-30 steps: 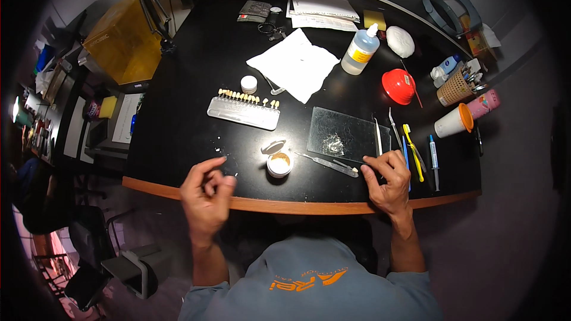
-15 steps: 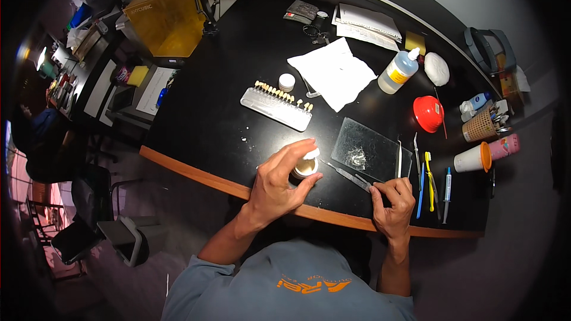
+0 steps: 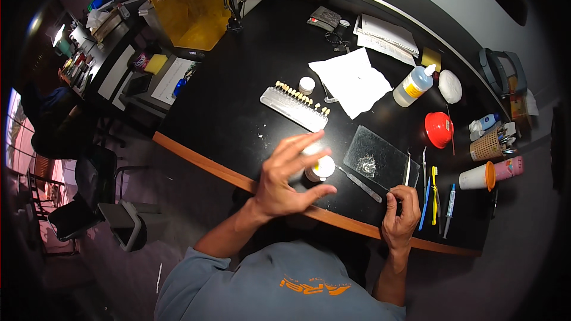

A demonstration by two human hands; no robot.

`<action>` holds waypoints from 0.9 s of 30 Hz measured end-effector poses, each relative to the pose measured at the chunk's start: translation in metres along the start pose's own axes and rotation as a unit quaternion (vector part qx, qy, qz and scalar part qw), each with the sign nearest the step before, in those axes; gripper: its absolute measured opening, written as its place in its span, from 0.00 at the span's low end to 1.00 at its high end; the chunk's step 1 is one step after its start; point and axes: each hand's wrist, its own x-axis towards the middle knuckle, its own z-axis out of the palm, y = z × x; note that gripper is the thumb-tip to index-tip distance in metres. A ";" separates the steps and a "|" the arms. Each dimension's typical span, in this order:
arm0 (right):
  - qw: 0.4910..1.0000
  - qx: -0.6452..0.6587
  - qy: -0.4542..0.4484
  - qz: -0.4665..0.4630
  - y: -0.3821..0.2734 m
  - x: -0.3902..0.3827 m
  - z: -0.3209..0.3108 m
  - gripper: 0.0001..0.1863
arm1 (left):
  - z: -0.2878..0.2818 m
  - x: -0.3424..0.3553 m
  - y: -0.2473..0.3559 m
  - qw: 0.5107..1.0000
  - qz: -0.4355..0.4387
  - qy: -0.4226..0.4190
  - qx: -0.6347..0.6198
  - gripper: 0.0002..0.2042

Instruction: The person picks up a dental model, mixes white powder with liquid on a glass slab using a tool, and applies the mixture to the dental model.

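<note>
My left hand (image 3: pixel 291 179) hovers over the near middle of the black table (image 3: pixel 238 89), fingers spread and thumb out, holding nothing. Just under its fingertips stands a small white jar (image 3: pixel 323 168) with yellowish contents, partly hidden by the fingers. My right hand (image 3: pixel 399 214) rests on the table's wooden front edge with its fingers curled; I cannot tell whether they pinch anything. Just beyond it lie a glass slab (image 3: pixel 380 156) with a little pale material on it and a thin metal spatula (image 3: pixel 360 183).
Farther back are a tooth shade guide (image 3: pixel 294 107), a small white pot (image 3: pixel 307 85), a white tissue (image 3: pixel 351 80) and a squeeze bottle (image 3: pixel 414 86). At right sit a red bowl (image 3: pixel 439 129), cups (image 3: pixel 477 175) and several slim hand tools (image 3: pixel 433 190). A yellow box (image 3: pixel 190 9) stands back left.
My left hand went from the table edge to the small jar, closed over it, and now has its fingers spread above it. My right hand stayed put. The view shifted left.
</note>
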 end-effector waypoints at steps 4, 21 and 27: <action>1.000 -0.008 -0.002 -0.007 0.003 -0.003 -0.004 0.03 | -0.030 0.027 -0.035 0.998 -0.034 -0.009 0.056 0.25; 0.998 0.065 0.024 0.011 -0.006 0.024 -0.010 0.05 | -0.068 0.126 -0.131 0.898 -0.179 -0.349 0.199 0.42; 0.983 0.173 -0.051 -0.043 -0.051 0.114 0.012 0.05 | -0.073 0.118 -0.138 0.932 -0.115 -0.325 0.116 0.32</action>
